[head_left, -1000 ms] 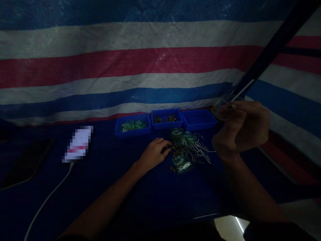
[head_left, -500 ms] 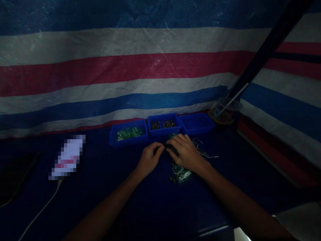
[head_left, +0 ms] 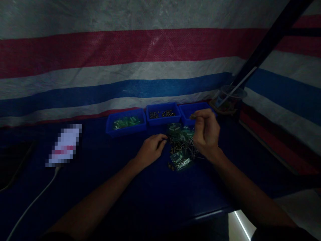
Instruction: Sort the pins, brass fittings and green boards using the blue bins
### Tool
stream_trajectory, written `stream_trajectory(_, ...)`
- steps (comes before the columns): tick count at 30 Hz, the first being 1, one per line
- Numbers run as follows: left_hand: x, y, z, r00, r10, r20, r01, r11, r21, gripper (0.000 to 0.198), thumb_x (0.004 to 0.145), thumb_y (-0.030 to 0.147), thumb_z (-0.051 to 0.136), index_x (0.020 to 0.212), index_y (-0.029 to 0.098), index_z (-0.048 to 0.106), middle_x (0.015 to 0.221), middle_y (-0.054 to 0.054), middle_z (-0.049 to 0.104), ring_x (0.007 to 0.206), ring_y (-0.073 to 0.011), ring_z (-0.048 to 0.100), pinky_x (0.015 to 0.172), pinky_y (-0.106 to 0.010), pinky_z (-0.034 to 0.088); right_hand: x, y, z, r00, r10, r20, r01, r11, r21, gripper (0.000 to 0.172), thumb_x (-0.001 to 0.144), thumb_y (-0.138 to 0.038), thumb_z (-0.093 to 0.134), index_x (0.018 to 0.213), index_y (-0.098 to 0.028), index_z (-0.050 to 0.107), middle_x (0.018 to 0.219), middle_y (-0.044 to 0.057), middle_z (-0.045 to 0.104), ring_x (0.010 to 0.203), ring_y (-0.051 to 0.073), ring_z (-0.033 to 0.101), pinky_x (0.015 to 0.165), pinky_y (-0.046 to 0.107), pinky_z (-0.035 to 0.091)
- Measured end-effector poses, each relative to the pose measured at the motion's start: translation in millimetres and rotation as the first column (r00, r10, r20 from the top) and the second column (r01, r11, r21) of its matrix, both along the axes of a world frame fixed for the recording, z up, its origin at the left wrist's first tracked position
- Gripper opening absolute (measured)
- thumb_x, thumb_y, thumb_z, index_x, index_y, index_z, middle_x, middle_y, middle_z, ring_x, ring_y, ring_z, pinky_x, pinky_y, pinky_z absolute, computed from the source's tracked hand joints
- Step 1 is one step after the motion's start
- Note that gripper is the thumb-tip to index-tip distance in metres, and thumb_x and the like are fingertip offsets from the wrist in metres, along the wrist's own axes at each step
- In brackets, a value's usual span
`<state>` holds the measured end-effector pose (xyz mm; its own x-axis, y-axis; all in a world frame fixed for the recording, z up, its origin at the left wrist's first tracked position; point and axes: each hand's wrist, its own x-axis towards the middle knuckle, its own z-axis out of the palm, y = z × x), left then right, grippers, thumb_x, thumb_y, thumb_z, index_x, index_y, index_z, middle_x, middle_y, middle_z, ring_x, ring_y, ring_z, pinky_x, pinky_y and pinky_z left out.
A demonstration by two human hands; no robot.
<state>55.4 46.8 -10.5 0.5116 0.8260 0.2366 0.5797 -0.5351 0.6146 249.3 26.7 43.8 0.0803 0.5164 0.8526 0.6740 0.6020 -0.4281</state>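
Note:
My left hand [head_left: 151, 148] rests at the left edge of a mixed pile, thumb and forefinger slightly apart and nothing visible between them. My right hand [head_left: 207, 132] is raised in front of the right-hand blue bin [head_left: 187, 110], thumb and forefinger pinched on a small brownish piece [head_left: 193, 116] too dim to identify. Between the hands lie green-tinted clear packets [head_left: 182, 163], small brass-coloured pieces [head_left: 176, 147] and thin metal rods [head_left: 192, 147]. The middle blue bin [head_left: 163, 121] holds small brass-coloured pieces, and the left one [head_left: 126, 131] green packets.
A pixelated bright object [head_left: 64, 145] with a white cable [head_left: 35, 201] lies at the left, near a dark flat object [head_left: 15, 160]. A clear plastic cup with a straw [head_left: 232, 93] stands at the back right. Striped sheeting [head_left: 125, 50] hangs behind the dark blue table [head_left: 120, 207].
My right hand has lifted off the pile towards the right-hand bin, with a small piece pinched. My left hand has shifted to the pile's edge and its pinch has loosened. The view tilted down.

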Motion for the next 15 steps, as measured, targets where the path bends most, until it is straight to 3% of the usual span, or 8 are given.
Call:
stream_trajectory(2, 2, 0, -2.2, 0.997, -0.015, -0.074, 0.019, 0.998, 0.053, 0.024, 0.089, 0.024, 0.048, 0.110, 0.019, 0.059, 0.083, -0.003, 0.064, 0.073, -0.0159, 0.059, 0.069, -0.029, 0.046, 4, -3, 15.5, 0.986, -0.082, -0.145, 0.104, 0.983, 0.153, 0.015, 0.096, -0.030, 0.031, 0.096, -0.025, 0.046, 0.084, 0.003, 0.050, 0.079, 0.018, 0.055, 0.072, 0.039, 0.044)
stream_trajectory(4, 4, 1, -3.0, 0.990, -0.023, -0.142, 0.036, 0.995, 0.093, 0.029, 0.089, 0.024, 0.049, 0.117, 0.022, 0.056, 0.086, -0.003, 0.063, 0.074, -0.0165, 0.059, 0.069, -0.030, 0.046, 5, -1, 32.9, 0.973, -0.144, -0.183, 0.182, 0.960, 0.213, 0.018, 0.097, -0.033, 0.029, 0.101, -0.026, 0.045, 0.088, 0.003, 0.050, 0.084, 0.020, 0.056, 0.076, 0.041, 0.044)
stream_trajectory(6, 6, 1, -2.6, 0.980, -0.012, -0.200, 0.038, 0.991, 0.127, 0.031, 0.089, 0.023, 0.047, 0.119, 0.024, 0.054, 0.090, -0.003, 0.063, 0.076, -0.0166, 0.060, 0.070, -0.030, 0.047, 3, 8, 47.6, 0.974, -0.207, -0.090, 0.220, 0.961, 0.166, 0.024, 0.097, -0.036, 0.027, 0.104, -0.024, 0.047, 0.093, 0.005, 0.051, 0.090, 0.022, 0.055, 0.080, 0.043, 0.043)
stream_trajectory(8, 7, 1, -1.9, 0.969, 0.004, -0.247, 0.036, 0.987, 0.157, 0.027, 0.089, 0.022, 0.047, 0.115, 0.025, 0.057, 0.091, -0.003, 0.062, 0.077, -0.0166, 0.060, 0.070, -0.030, 0.047, -2, 21, 53.6, 0.964, -0.247, 0.102, 0.244, 0.969, 0.037, 0.027, 0.095, -0.037, 0.031, 0.105, -0.019, 0.050, 0.096, 0.008, 0.055, 0.094, 0.024, 0.054, 0.082, 0.044, 0.041)
stream_trajectory(10, 7, -1, -1.3, 0.962, 0.017, -0.274, 0.033, 0.983, 0.180, 0.022, 0.089, 0.023, 0.048, 0.109, 0.024, 0.058, 0.090, -0.003, 0.061, 0.078, -0.0167, 0.060, 0.069, -0.029, 0.047, -8, 34, 47.0, 0.922, -0.222, 0.317, 0.269, 0.956, -0.114, 0.029, 0.092, -0.038, 0.041, 0.105, -0.015, 0.052, 0.098, 0.011, 0.059, 0.094, 0.027, 0.053, 0.081, 0.045, 0.041)
stream_trajectory(12, 7, -3, -1.0, 0.958, 0.027, -0.285, 0.033, 0.978, 0.206, 0.020, 0.089, 0.024, 0.049, 0.107, 0.023, 0.059, 0.089, -0.003, 0.060, 0.079, -0.0168, 0.060, 0.070, -0.029, 0.048, -14, 41, 28.7, 0.874, -0.154, 0.461, 0.285, 0.930, -0.231, 0.027, 0.090, -0.038, 0.044, 0.101, -0.015, 0.056, 0.099, 0.013, 0.062, 0.098, 0.030, 0.051, 0.080, 0.045, 0.039)
stream_trajectory(15, 5, -6, -1.1, 0.953, 0.012, -0.302, 0.066, 0.966, 0.249, 0.024, 0.090, 0.025, 0.049, 0.113, 0.024, 0.058, 0.092, -0.004, 0.059, 0.081, -0.0171, 0.059, 0.073, -0.029, 0.049, -16, 39, -6.1, 0.864, -0.052, 0.500, 0.247, 0.910, -0.332, 0.024, 0.090, -0.035, 0.045, 0.100, -0.018, 0.058, 0.098, 0.011, 0.065, 0.097, 0.029, 0.052, 0.077, 0.041, 0.038)
